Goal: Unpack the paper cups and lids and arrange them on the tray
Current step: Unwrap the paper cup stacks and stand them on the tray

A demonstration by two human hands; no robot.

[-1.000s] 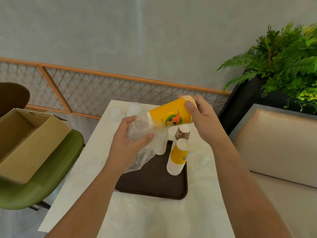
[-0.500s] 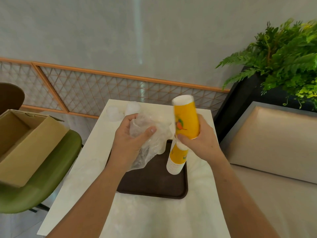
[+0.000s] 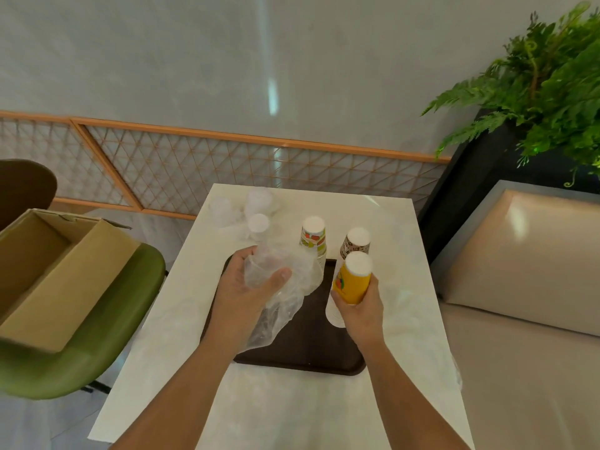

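Here, both forearms reach forward from the bottom edge over a pale marble table (image 3: 181, 319). The left hand (image 3: 250, 284) is turned palm inward, its fingers and thumb curled round a crumpled clear plastic wrapper (image 3: 285, 297), which hangs below the palm over a dark brown tray (image 3: 308, 349). The right hand (image 3: 358, 306) is upright, with thumb and fingers wrapped round the lower part of an upside-down stack of yellow paper cups (image 3: 352, 280), white base on top. The stack stands at the tray's right side; whether it touches the tray is hidden by the hand. Just beyond the right hand's fingertips is an inverted brown-patterned cup stack (image 3: 355, 243), and between the two hands, a little farther off, an inverted fruit-print cup stack (image 3: 313, 237). Beyond the left hand, near the table's far edge, lie white plastic lids (image 3: 258, 222) in clear wrapping. Well to the left of the left hand, an open cardboard box (image 3: 48, 274) sits on a green chair (image 3: 107, 336). Far right of the right hand are a beige bench cushion (image 3: 519, 254) and a fern (image 3: 552, 76).
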